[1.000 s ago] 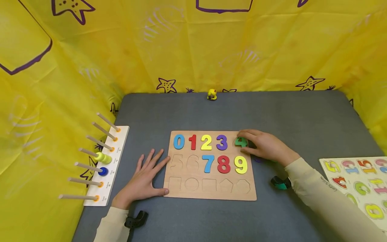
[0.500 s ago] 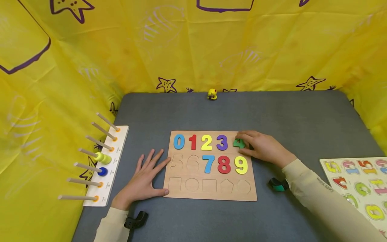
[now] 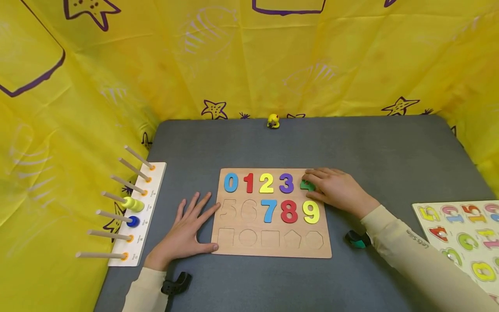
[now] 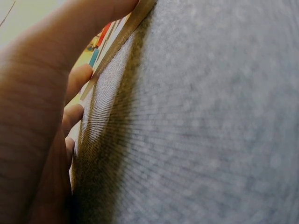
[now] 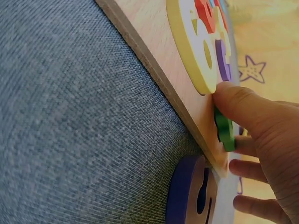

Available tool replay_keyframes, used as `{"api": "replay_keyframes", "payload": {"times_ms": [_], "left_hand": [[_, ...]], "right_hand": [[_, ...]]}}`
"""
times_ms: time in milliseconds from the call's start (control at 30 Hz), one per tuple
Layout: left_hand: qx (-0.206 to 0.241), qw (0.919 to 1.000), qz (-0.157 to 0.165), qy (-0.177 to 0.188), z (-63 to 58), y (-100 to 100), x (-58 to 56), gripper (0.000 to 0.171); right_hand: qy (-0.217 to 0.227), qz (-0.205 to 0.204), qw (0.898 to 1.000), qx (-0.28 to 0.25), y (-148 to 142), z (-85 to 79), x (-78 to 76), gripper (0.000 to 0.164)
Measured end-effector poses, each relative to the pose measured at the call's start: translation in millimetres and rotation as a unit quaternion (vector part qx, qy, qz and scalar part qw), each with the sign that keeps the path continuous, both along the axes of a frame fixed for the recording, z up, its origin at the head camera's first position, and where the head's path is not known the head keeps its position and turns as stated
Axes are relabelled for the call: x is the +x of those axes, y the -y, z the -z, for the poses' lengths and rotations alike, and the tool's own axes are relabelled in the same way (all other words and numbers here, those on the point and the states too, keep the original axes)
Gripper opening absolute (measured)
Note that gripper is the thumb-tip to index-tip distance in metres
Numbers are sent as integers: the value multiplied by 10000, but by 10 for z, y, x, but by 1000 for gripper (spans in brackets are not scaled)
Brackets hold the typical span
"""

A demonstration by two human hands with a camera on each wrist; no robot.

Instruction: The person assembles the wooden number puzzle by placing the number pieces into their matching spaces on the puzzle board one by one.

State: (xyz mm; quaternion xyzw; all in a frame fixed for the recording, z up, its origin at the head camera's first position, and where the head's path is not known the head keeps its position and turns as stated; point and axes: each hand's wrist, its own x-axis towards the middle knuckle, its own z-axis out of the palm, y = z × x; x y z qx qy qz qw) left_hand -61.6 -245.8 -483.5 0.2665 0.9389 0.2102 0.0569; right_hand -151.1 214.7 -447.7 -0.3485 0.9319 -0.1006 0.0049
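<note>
A green wooden number 4 (image 3: 307,185) is at the right end of the top row of a pale wooden puzzle board (image 3: 241,250), beside the purple 3 (image 3: 287,183) and above the yellow 9 (image 3: 316,212). The right hand (image 3: 338,188) holds it, its grip pinching the piece between thumb and fingers. Over the last second, hand and number have shifted slightly left, and the fingers now hide more of the 4. That brings it into line with its row, so it seems close to being seated; whether it lies flush I cannot tell past the fingers.

The left hand (image 3: 189,234) lies spread, its grip loose, thumb and forefinger touching the board's left edge and apparently steadying it. The outlines of 5 and 6 are unfilled, as are the bottom-row shapes. In the right wrist view a purple wooden piece (image 5: 180,189) rests on the grey bench (image 3: 351,147) beside the board.

Farther out are a white peg stand (image 3: 150,203) at left, a white number board (image 3: 440,219) at right and a small yellow toy (image 3: 273,121) at the back.
</note>
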Motion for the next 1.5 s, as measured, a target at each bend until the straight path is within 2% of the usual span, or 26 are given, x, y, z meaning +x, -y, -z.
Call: {"api": "replay_keyframes", "payload": {"times_ms": [533,667,767,833,1100,1500], "left_hand": [[1,10000,29,-46,19,4,-7,107],[15,10000,34,-37,9,-6,-10,107],[18,10000,31,-7,15,-9,-12,107],[24,10000,30,11,21,-8,-11,107],[-26,10000,-2,-51,18,14,-4,108],[-73,10000,-9,10,10,4,5,109]], "right_hand": [[-18,-23,10000,-90,-95,-63,-5,56],[-17,249,9995,-170,-218,-137,29,58],[155,479,9984,-269,-365,-191,90,57],[215,463,9980,-359,-468,-196,139,55],[15,-159,9984,-538,-665,-40,301,66],[48,-52,9986,-525,-661,91,365,61]]}}
